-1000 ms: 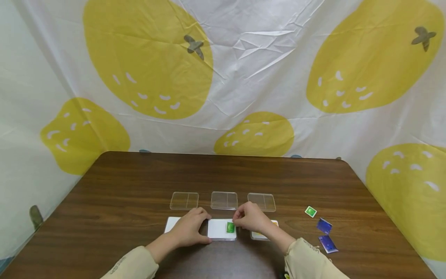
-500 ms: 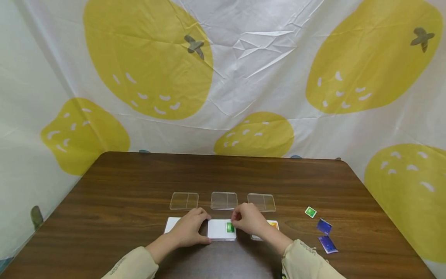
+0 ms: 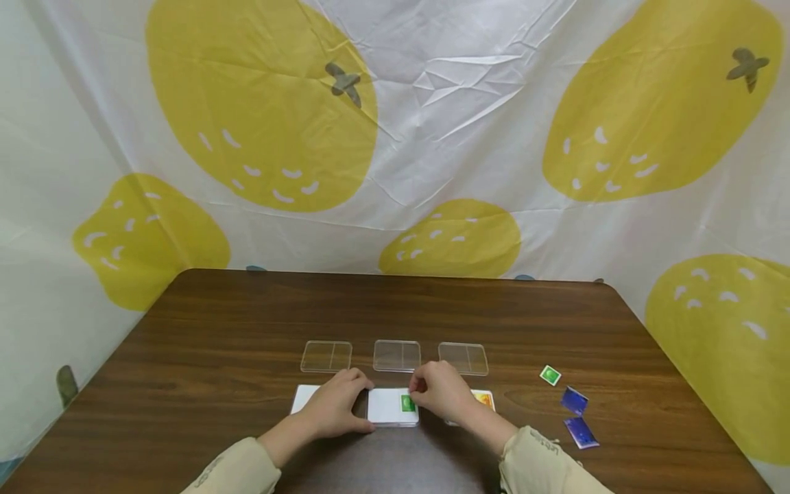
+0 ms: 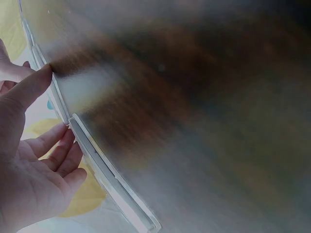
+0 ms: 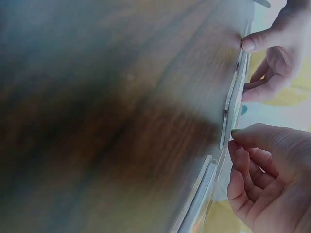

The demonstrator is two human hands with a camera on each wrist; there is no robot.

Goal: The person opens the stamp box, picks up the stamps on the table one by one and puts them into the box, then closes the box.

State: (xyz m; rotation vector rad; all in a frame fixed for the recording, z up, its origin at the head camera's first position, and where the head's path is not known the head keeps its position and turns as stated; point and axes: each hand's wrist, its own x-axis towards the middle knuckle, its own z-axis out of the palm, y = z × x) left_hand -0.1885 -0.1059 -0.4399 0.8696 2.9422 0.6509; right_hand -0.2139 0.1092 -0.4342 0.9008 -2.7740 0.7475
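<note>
A shallow case topped with a white card (image 3: 384, 406) lies in the middle of the row nearest me. My left hand (image 3: 333, 406) holds this case at its left end, thumb on the near edge and fingers at the far edge. At its right end lies a small green card (image 3: 408, 403), whose right edge my right hand (image 3: 443, 390) pinches between thumb and fingers. The left wrist view shows the left thumb (image 4: 41, 80) touching the case's edge. In the right wrist view, the right thumb (image 5: 250, 135) meets the case's rim; its exact grip is partly hidden.
A white-topped case (image 3: 304, 394) at left and an orange-printed one (image 3: 484, 398) at right are partly covered by my hands. Behind them lie three clear lids, including a middle lid (image 3: 397, 355). To the right are a green card (image 3: 551, 374) and folded purple pieces (image 3: 581, 433).
The right hand has shifted very slightly left and toward me at the green card. My left hand and the cases stay in place.
</note>
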